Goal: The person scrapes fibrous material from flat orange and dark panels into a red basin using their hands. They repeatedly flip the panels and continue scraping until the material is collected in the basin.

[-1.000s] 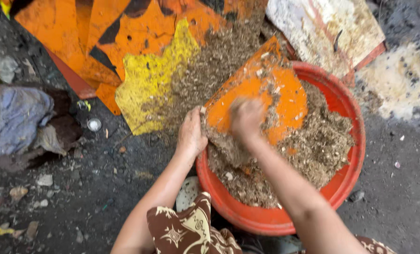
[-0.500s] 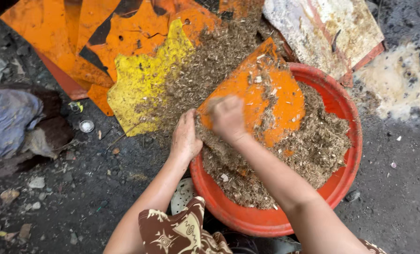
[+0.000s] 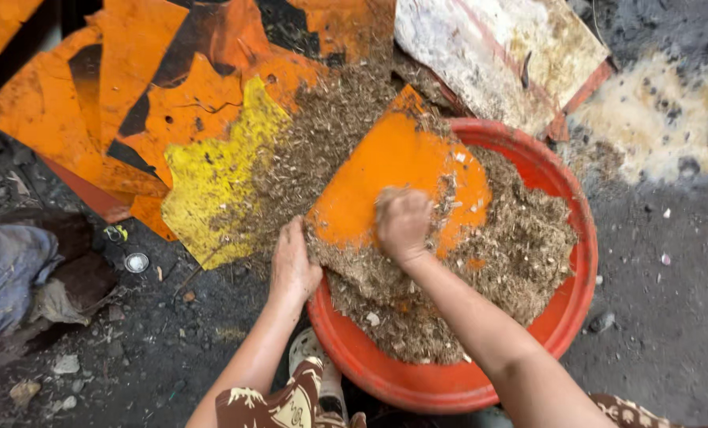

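Dark, gritty ground underfoot, littered with small stones and scraps. My work sits on it: a flat orange plastic sheet [image 3: 393,178], roughly diamond-shaped, propped as a chute with its lower edge over the rim of a round red plastic basin [image 3: 580,261]. Its long axis runs from the far corner, up by the heap, down toward me and into the basin, so the slope does the carrying, I judge. My right hand [image 3: 403,224] lies palm-down on the sheet's lower half, fingers curled together over a clump of brown, husk-like crumbly material [image 3: 520,254]; whether it truly grips any I cannot tell. My left hand [image 3: 293,265] presses at the sheet's near-left edge, just beside the basin rim, fingers closed on that edge, seemingly to steady it. The same brown stuff fills the basin and spreads beyond the sheet onto a torn yellow plastic piece [image 3: 211,186] and overlapping orange panels [image 3: 68,111]. Farther right lies a stained whitish board [image 3: 496,55]; far left, a crumpled grey-blue cloth [image 3: 9,273].
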